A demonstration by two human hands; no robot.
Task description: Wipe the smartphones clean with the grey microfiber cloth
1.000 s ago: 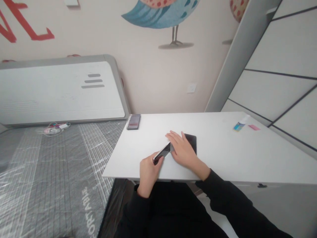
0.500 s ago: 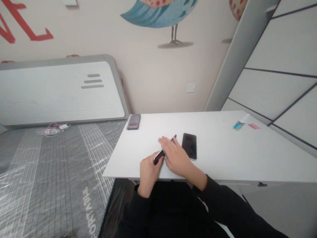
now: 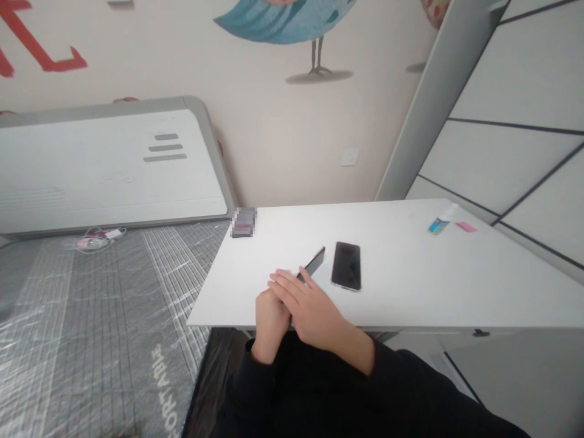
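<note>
My left hand [image 3: 270, 316] looks clamped on the near end of a tilted phone [image 3: 314, 263] above the desk [image 3: 410, 267], though the grip is partly covered. My right hand [image 3: 314, 310] lies across it, fingers outstretched. It should feel light, stiff, slick and breakable, best held by its edges. Another phone [image 3: 347, 266] lies flat beside it.

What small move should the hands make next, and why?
Perhaps slide the right hand along the dark slab towards its far end: that hand lies flat across the left hand, hiding the slab's near part, while the far part is uncovered.
</note>
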